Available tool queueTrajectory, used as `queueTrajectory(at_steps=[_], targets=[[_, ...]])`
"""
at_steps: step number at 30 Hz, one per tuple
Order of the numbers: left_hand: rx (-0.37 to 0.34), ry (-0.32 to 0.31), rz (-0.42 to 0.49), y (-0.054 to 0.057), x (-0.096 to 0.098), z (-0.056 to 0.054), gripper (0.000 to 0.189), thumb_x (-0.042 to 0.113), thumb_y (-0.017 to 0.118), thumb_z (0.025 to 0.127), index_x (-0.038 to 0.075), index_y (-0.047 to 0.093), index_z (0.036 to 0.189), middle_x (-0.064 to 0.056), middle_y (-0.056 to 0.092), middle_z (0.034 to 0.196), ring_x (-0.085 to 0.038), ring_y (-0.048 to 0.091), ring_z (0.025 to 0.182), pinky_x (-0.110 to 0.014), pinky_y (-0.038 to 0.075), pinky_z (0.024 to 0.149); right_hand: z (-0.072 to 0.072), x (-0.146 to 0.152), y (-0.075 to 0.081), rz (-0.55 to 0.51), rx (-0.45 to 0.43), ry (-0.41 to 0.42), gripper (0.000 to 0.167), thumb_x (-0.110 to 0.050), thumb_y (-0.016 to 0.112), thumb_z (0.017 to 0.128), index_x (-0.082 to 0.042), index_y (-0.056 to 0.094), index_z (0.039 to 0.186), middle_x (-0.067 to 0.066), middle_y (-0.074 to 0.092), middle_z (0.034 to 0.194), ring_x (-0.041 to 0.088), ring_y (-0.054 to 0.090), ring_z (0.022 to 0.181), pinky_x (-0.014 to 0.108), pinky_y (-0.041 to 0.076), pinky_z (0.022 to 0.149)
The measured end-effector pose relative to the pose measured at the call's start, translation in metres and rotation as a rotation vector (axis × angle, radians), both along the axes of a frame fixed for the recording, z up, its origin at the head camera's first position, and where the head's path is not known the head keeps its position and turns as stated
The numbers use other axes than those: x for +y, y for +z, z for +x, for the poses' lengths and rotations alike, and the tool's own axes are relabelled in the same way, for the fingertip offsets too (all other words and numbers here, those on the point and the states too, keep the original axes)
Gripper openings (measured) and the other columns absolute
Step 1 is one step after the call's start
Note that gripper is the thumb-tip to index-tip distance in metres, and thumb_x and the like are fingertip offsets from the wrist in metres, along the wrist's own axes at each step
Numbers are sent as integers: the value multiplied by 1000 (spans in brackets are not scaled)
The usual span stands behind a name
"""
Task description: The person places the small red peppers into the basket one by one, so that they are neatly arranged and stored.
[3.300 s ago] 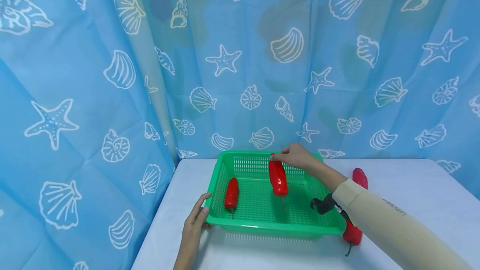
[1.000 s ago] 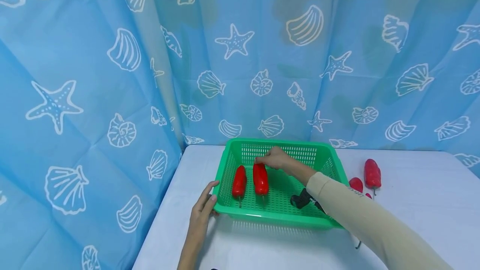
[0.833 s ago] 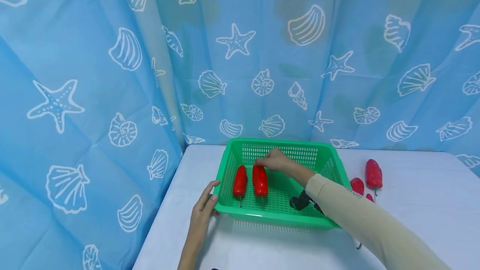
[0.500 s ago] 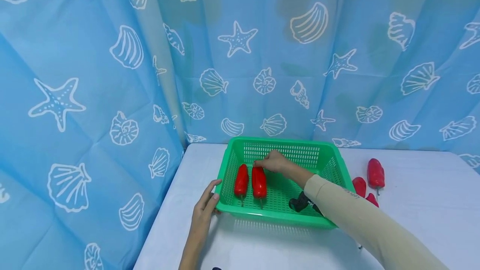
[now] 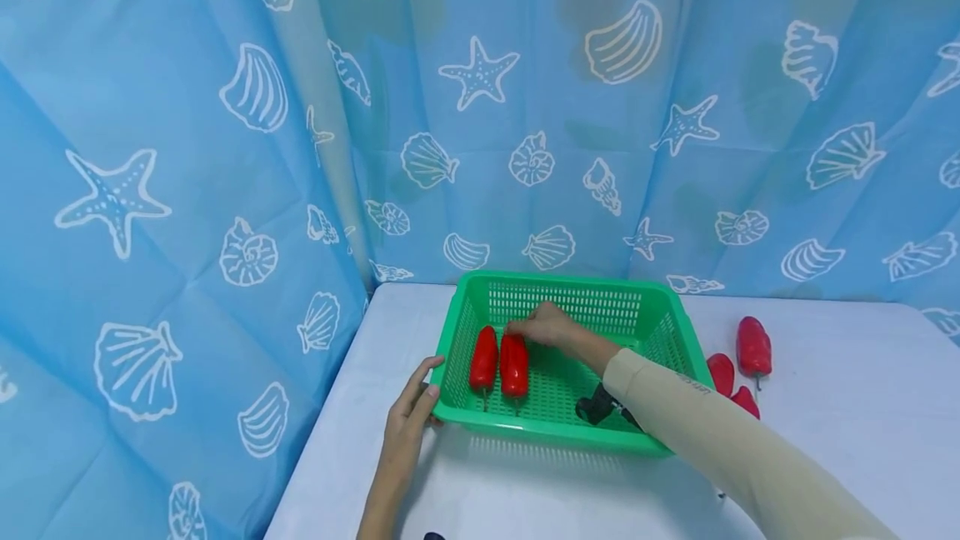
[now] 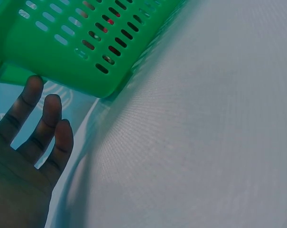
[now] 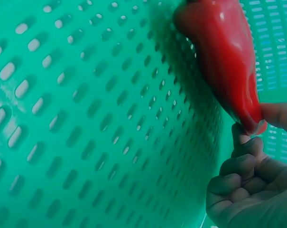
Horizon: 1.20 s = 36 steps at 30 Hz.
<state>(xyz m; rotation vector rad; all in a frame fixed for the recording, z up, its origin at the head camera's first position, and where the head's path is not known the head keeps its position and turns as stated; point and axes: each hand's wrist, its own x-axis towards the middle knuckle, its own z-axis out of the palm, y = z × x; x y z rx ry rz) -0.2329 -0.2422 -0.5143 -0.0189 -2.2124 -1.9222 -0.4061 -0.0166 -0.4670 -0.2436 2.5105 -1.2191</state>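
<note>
In the head view my right hand (image 5: 547,325) reaches into the green basket (image 5: 555,438) and pinches the far tip of a red pepper (image 5: 514,369). Its stem end points toward the near wall. The right wrist view shows thumb and index finger on the tapered tip, the other fingers curled. A second red pepper (image 5: 484,361) lies just left of it. My left hand (image 5: 403,427) touches the basket's near left corner, thumb and index finger at the rim. Three fairly straight, spread fingers (image 6: 52,111) show in the left wrist view, below the rim.
Outside the basket on the right lie more red peppers: one farther out (image 5: 753,347) and others close to the basket wall (image 5: 721,373), partly behind my right sleeve. A blue shell-patterned curtain (image 5: 480,190) hangs behind and left of the white table (image 5: 840,407).
My right hand has brought the pepper leftward and down into the basket, beside the other one. The left hand has stayed at the basket corner. The head view has shifted slightly.
</note>
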Motion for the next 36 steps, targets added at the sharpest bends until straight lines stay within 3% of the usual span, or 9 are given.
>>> queueTrajectory(at_steps=[6, 15, 20, 25, 31, 36], targets=[[-4, -2, -5, 1, 0, 0, 39, 44, 50, 104, 39, 53, 142, -8, 63, 99, -22, 58, 83, -38, 52, 76, 4, -4, 0, 15, 0, -7, 45, -30, 73, 89, -15, 47, 55, -3, 34, 55, 14, 28, 55, 27, 27, 53], [8, 2, -10, -1, 0, -1, 40, 42, 50, 104, 34, 53, 144, -8, 62, 98, -21, 59, 82, -38, 53, 75, 0, -4, -4, 19, -23, -25, 51, -31, 72, 91, -16, 42, 52, -3, 31, 54, 14, 25, 53, 28, 25, 51], [-4, 7, -7, -1, 0, -1, 39, 45, 51, 104, 40, 53, 143, -6, 63, 101, -22, 59, 84, -38, 53, 77, 1, -4, -6, 23, -35, -36, 51, -32, 72, 91, -17, 41, 53, -3, 34, 53, 12, 29, 51, 27, 26, 49], [-1, 4, -7, -2, 2, 0, 39, 43, 50, 104, 39, 52, 143, -7, 63, 100, -23, 59, 85, -37, 52, 77, 2, -1, -5, 30, -37, -48, 48, -33, 72, 91, -16, 45, 55, -2, 40, 54, 13, 32, 51, 28, 28, 49], [6, 3, -8, 0, 3, 0, 38, 43, 51, 104, 40, 53, 142, -7, 63, 99, -23, 59, 84, -37, 53, 76, -2, 7, 2, 52, -20, -49, 38, -37, 71, 92, -6, 65, 70, 5, 58, 67, 14, 37, 55, 28, 33, 52], [22, -1, -19, -1, 0, 0, 40, 41, 51, 104, 34, 53, 144, -9, 63, 100, -21, 59, 83, -36, 53, 75, 0, 13, 15, 51, -17, -8, 40, -36, 66, 97, 2, 75, 90, 13, 72, 88, 12, 42, 55, 28, 37, 55]])
